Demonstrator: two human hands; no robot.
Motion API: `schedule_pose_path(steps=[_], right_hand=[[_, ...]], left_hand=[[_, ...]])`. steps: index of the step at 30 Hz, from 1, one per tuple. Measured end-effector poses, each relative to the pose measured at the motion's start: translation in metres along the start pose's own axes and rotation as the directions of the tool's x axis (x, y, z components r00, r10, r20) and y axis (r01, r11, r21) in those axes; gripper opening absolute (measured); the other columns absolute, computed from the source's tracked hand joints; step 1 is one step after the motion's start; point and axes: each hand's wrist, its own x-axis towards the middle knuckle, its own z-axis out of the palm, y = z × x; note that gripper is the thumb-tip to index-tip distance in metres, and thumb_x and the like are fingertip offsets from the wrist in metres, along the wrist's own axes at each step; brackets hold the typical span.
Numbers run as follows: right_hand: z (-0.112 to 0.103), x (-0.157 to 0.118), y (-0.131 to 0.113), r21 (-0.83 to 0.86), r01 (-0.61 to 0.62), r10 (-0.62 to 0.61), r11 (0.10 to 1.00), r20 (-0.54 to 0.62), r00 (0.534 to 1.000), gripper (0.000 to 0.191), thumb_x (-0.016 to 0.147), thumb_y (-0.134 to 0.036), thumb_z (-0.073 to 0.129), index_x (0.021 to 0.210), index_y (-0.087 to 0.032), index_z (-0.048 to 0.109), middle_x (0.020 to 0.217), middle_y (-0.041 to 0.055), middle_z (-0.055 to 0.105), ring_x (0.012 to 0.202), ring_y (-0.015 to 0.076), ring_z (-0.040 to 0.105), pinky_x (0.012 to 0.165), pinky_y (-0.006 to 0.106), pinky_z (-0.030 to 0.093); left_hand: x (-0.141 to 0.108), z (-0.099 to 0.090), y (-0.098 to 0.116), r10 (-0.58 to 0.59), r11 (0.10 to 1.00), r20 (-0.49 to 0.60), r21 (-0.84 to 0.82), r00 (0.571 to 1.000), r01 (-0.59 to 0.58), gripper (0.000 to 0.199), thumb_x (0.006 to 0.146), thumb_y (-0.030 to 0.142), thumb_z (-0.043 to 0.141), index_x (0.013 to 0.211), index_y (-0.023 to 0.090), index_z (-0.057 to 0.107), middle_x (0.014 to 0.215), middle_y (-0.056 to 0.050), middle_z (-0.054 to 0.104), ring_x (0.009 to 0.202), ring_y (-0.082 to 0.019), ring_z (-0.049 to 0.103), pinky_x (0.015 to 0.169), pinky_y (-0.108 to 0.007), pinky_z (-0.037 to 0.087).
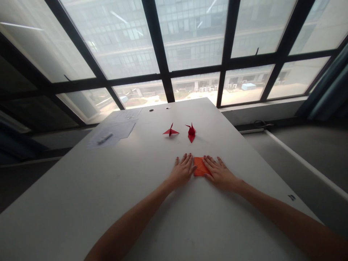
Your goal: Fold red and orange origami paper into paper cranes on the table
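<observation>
An orange folded paper square [199, 166] lies flat on the white table [146, 159]. My left hand [182, 169] rests palm down at its left edge, fingers stretched out, the thumb reaching the paper. Across the paper's right part lies my right hand [219, 173], flat with its fingers spread, hiding that side. Beyond my hands stand two red folded paper cranes: one [170, 132] with its wings out to the sides, and another [191, 132] to its right.
Several white sheets [119, 125] lie at the table's far left, with a whitish roll-like object [104, 138] on them. Two small round holes show near the far edge. A small dark mark [291, 197] is near the right edge. Large windows stand behind.
</observation>
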Motion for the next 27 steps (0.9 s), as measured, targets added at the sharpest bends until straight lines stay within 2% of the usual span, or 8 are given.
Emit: schedule_pose_path(steps=[2,5,7,10,13,17,21,27], right_hand=[[-0.002,-0.001,0.001,0.019,0.036,-0.036,0.999,-0.01,0.999,0.062,0.099,-0.051,0.031,0.154,-0.023,0.022,0.158,0.0093,0.024,0.147,0.026,0.019,0.119,0.054,0.007],[-0.004,0.001,0.003,0.08,0.054,-0.049,0.995,-0.068,0.996,0.061,0.099,-0.048,0.032,0.153,-0.023,0.023,0.157,0.0092,0.027,0.146,0.0261,0.023,0.119,0.054,0.012],[-0.007,0.005,0.006,0.154,0.001,0.025,0.988,-0.168,0.986,0.054,0.101,-0.041,0.03,0.151,-0.02,0.032,0.155,0.0107,0.034,0.144,0.0252,0.028,0.118,0.052,0.02],[-0.014,0.011,0.013,0.287,-0.064,0.172,0.956,-0.369,0.913,0.045,0.099,-0.029,0.031,0.137,-0.016,0.052,0.142,0.0131,0.051,0.135,0.0235,0.043,0.113,0.046,0.033],[-0.022,0.013,0.016,0.341,0.0,0.166,0.94,-0.457,0.874,0.035,0.096,-0.027,0.042,0.122,-0.019,0.064,0.127,0.0113,0.063,0.121,0.0241,0.054,0.106,0.045,0.042],[-0.031,0.007,0.007,0.288,0.109,0.007,0.951,-0.373,0.928,0.033,0.089,-0.033,0.059,0.12,-0.024,0.065,0.122,0.0086,0.064,0.116,0.0254,0.055,0.103,0.045,0.041],[-0.038,0.003,-0.002,0.211,0.167,-0.109,0.963,-0.264,0.958,0.052,0.079,-0.041,0.072,0.128,-0.027,0.06,0.13,0.0084,0.06,0.121,0.0271,0.051,0.105,0.045,0.037],[-0.033,0.005,0.003,0.183,0.177,-0.118,0.967,-0.293,0.949,0.013,0.087,-0.023,0.062,0.092,-0.027,0.073,0.108,0.0048,0.068,0.107,0.0221,0.057,0.097,0.039,0.04]], left_hand=[[0.003,-0.002,0.001,0.02,0.998,-0.067,-0.053,0.998,-0.023,0.053,0.102,0.039,0.026,0.15,0.016,0.03,0.155,-0.013,0.032,0.146,-0.024,0.023,0.118,-0.051,0.021],[0.004,-0.003,0.008,0.183,0.974,-0.097,-0.114,0.978,-0.193,0.048,0.1,0.028,0.036,0.148,0.023,0.036,0.153,-0.007,0.038,0.145,-0.02,0.029,0.119,-0.041,0.024],[0.004,-0.003,0.011,0.229,0.961,-0.079,-0.138,0.97,-0.238,0.046,0.098,0.029,0.042,0.143,0.026,0.043,0.15,-0.005,0.043,0.142,-0.021,0.033,0.119,-0.042,0.025],[0.002,-0.005,0.009,0.23,0.954,-0.052,-0.187,0.972,-0.236,0.046,0.098,0.035,0.044,0.143,0.026,0.044,0.149,-0.006,0.045,0.142,-0.022,0.034,0.119,-0.044,0.025],[0.002,-0.01,0.004,0.272,0.932,-0.022,-0.241,0.962,-0.269,0.065,0.089,0.05,0.058,0.147,0.027,0.038,0.152,-0.007,0.04,0.144,-0.026,0.03,0.119,-0.046,0.024],[0.003,-0.012,-0.002,0.295,0.909,-0.032,-0.298,0.955,-0.291,0.094,0.066,0.056,0.079,0.146,0.027,0.039,0.15,-0.01,0.043,0.141,-0.031,0.034,0.116,-0.047,0.03],[0.005,-0.009,-0.002,0.266,0.885,-0.119,-0.362,0.957,-0.291,0.069,0.076,0.05,0.074,0.137,0.027,0.052,0.141,-0.008,0.054,0.135,-0.026,0.044,0.114,-0.044,0.035],[0.004,-0.014,-0.002,0.253,0.885,-0.136,-0.367,0.958,-0.286,0.026,0.092,0.042,0.058,0.102,0.024,0.074,0.125,-0.006,0.065,0.12,-0.025,0.057,0.105,-0.044,0.043]])
